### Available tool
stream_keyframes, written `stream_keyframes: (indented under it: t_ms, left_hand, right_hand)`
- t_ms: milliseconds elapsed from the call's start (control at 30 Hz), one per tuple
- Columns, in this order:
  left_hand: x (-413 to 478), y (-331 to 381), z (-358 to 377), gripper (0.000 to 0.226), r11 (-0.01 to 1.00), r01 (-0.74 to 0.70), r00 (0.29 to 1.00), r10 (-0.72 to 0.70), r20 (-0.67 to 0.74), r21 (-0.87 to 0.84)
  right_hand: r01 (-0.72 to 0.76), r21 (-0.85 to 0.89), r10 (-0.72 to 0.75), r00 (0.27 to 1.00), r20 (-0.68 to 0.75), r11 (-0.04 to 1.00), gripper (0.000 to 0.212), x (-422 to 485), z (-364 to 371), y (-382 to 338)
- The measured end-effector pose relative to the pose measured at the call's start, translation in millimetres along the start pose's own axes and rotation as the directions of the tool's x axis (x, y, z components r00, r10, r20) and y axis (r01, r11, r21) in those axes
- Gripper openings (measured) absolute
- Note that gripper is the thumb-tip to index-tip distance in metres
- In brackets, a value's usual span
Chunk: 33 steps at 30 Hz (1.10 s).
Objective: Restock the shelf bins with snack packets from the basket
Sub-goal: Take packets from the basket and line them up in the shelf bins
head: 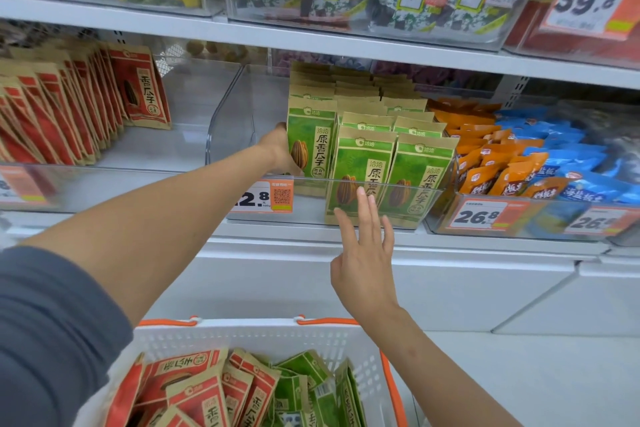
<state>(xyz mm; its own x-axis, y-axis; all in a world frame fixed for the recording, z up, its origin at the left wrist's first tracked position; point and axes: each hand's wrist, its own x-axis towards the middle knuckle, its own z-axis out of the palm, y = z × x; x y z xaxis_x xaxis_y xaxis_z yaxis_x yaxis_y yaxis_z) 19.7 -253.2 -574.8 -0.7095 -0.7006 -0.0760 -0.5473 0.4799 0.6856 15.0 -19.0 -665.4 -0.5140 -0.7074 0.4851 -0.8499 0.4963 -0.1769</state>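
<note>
Shelf bin (235, 114) holds green packets (363, 166).

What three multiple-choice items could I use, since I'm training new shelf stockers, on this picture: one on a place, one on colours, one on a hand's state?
1. Where is the left hand?
A. On a price tag.
B. At the left edge of a green packet in the clear bin.
C. On the top shelf.

2. What colours are the packets in the basket?
A. Blue and orange.
B. Some red packets, some green packets.
C. Yellow only.

3. How is the right hand?
A. Gripping a packet.
B. Curled in a fist.
C. Open, fingers straight, before the bin's front.

Key: 1 B, it grips that packet's side inside the bin; 2 B, both colours lie in the basket; 3 C, its fingers are straight and hold nothing.
</note>
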Motion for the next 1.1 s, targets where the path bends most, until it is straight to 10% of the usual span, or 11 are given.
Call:
stream_keyframes:
  t_ms: [133, 800, 1100]
  left_hand:
    - [1, -1, -2, 0.091, 0.992, -0.019, 0.992, 0.034, -0.120, 0.127]
    - [-22, -3, -26, 0.075, 0.946, 0.236, 0.950, -0.273, 0.154, 0.221]
    - [-102, 5, -25, 0.015, 0.966, -0.096, 0.907, 0.183, -0.379, 0.238]
  right_hand:
    - [-0.049, 0.028, 0.052, 0.994, -0.100, 0.998, 0.082, 11, -11, 1]
    - [-0.105, 0.024, 0.106, 0.994, -0.028, 0.994, 0.088, 17, -16, 1]
    - [0.047, 0.201, -0.024, 0.993, -0.116, 0.978, 0.061, -1, -31, -17]
